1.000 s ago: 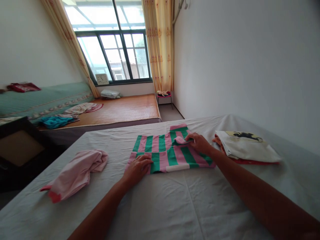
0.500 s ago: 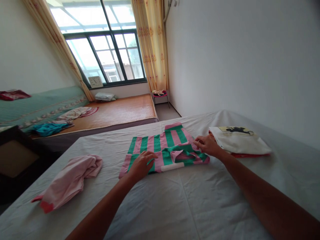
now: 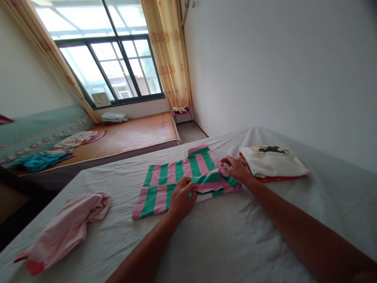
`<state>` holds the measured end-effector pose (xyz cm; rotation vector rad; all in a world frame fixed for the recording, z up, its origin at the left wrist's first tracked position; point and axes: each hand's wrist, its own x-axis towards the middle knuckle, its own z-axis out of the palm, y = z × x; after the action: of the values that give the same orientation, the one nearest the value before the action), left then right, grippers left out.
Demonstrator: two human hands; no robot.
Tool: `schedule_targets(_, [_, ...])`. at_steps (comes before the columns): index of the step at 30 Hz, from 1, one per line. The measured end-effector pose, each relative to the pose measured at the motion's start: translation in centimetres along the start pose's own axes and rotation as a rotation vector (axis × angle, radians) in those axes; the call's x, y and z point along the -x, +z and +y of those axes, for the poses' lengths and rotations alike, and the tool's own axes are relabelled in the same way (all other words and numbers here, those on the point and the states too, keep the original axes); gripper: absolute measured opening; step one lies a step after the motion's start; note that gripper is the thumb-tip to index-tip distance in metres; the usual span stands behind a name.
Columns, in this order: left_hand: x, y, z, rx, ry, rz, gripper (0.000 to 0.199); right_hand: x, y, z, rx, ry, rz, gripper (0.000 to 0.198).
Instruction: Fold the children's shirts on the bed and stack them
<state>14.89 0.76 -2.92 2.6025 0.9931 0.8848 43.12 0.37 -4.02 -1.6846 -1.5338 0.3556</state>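
A pink-and-green striped shirt (image 3: pixel 159 184) lies spread on the white sheet, its neck opening toward me and one sleeve (image 3: pixel 200 157) pointing away. With fingers curled, my left hand (image 3: pixel 184 195) grips the near edge of the fabric by the neck opening. My right hand (image 3: pixel 236 169) has its fingers bent onto the shirt's right side, pinching the cloth there; its fingertips partly hide the fabric. Just right of that hand sits a folded stack with a white printed shirt (image 3: pixel 277 163) on top and orange-red cloth beneath.
A crumpled pink garment (image 3: pixel 67 230) lies on the left of the white sheet (image 3: pixel 224 243). Beyond stands a low bed with a brown mat (image 3: pixel 138 131), holding a blue cloth (image 3: pixel 41 160). A wall (image 3: pixel 265 70) rises on the right; a small stool (image 3: pixel 182 112) stands below the curtain.
My left hand has slid right along the shirt to the neck opening, whose edge is now pulled flatter. My right hand stays at the shirt's right side. The view has turned slightly right.
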Motion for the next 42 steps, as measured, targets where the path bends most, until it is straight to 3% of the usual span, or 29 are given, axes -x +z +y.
schedule_targets(4, [0.5, 0.0, -0.1, 0.02, -0.026, -0.062, 0.028, 0.6, -0.4, 0.8, -0.081, -0.081, -0.247, 0.033])
schedule_targets(6, [0.4, 0.2, -0.2, 0.04, -0.039, -0.081, 0.027, 1.1, -0.1, 0.6, -0.027, -0.154, -0.286, 0.037])
schedule_targets(8, [0.3, 0.4, -0.4, 0.059, -0.038, -0.064, 0.027, 1.3, 0.2, 0.2, 0.08, -0.181, -0.245, 0.029])
schedule_targets(11, [0.3, 0.4, -0.4, 0.084, -0.01, -0.03, 0.03, 1.0, 0.7, -0.1, 0.219, -0.066, -0.141, 0.022])
schedule_targets(15, [0.6, 0.5, 0.3, 0.075, 0.066, -0.108, 0.029, 0.2, 0.6, 0.3, 0.341, 0.058, -0.05, 0.023])
schedule_targets(17, [0.7, 0.5, 0.7, 0.046, 0.073, -0.138, 0.031, 0.2, 0.3, 0.3, 0.323, -0.009, 0.031, 0.025])
schedule_targets(20, [0.4, -0.3, 0.5, 0.034, 0.046, -0.135, 0.035, 1.0, 0.2, -0.9, 0.246, -0.227, 0.121, 0.028])
schedule_targets(22, [0.0, -1.5, -1.0, 0.009, -0.003, -0.13, 0.033, 2.0, 0.4, -2.3, 0.202, -0.376, 0.047, 0.026])
schedule_targets(25, [0.0, -4.1, -5.1, -0.094, -0.099, -0.2, 0.029, 3.4, 1.1, -4.1, 0.171, -0.54, -0.221, 0.02])
schedule_targets(28, [0.8, -6.7, -9.3, -0.236, -0.191, -0.278, 0.029, 4.0, 1.8, -4.7, 0.131, -0.541, -0.406, 0.018])
schedule_targets(32, [1.7, -9.3, -11.8, -0.371, -0.266, -0.335, 0.023, 3.7, 2.0, -4.1, 0.081, -0.485, -0.441, 0.02])
schedule_targets(35, [1.7, -10.1, -11.6, -0.47, -0.342, -0.403, 0.021, 3.5, 1.5, -4.1, 0.113, -0.504, -0.472, 0.019])
schedule_targets(38, [1.3, -9.5, -10.2, -0.603, -0.406, -0.281, 0.023, 4.0, 1.2, -5.0, 0.258, -0.507, -0.361, 0.021])
schedule_targets(40, [1.0, -8.2, -8.9, -0.59, -0.308, -0.187, 0.026, 4.5, 1.5, -5.8, 0.35, -0.537, -0.266, 0.022])
schedule_targets(42, [0.8, -6.4, -7.6, -0.487, -0.144, -0.185, 0.029, 5.2, 2.2, -6.5, 0.384, -0.592, -0.266, 0.026])
